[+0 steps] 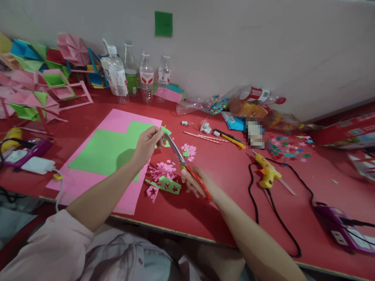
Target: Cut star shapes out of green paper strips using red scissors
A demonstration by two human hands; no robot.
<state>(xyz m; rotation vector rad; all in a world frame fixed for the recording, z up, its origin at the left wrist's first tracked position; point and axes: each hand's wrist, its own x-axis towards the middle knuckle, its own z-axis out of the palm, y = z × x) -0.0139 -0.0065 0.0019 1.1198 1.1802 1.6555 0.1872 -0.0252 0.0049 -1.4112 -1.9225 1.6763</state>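
Observation:
My left hand (149, 144) pinches a small piece of green paper (165, 131) above the right edge of the large sheets. Red-handled scissors (197, 178) are in my right hand (195, 181), their blades pointing up and left to the green piece. Beneath my left arm, a green sheet (102, 150) lies on a larger pink sheet (117, 117). Pink paper scraps (162, 171) and a green strip with star-shaped holes (168, 185) lie between my hands. Small pink stars (189, 151) with a few green ones sit just beyond the scissors.
Folded paper models (38, 86) fill the back left. Plastic bottles (146, 76) line the wall. A yellow glue gun (267, 171) with a black cord lies at right, near coloured stars (290, 148). Purple power strips (344, 230) sit at both sides. The table's front edge (175, 231) is near me.

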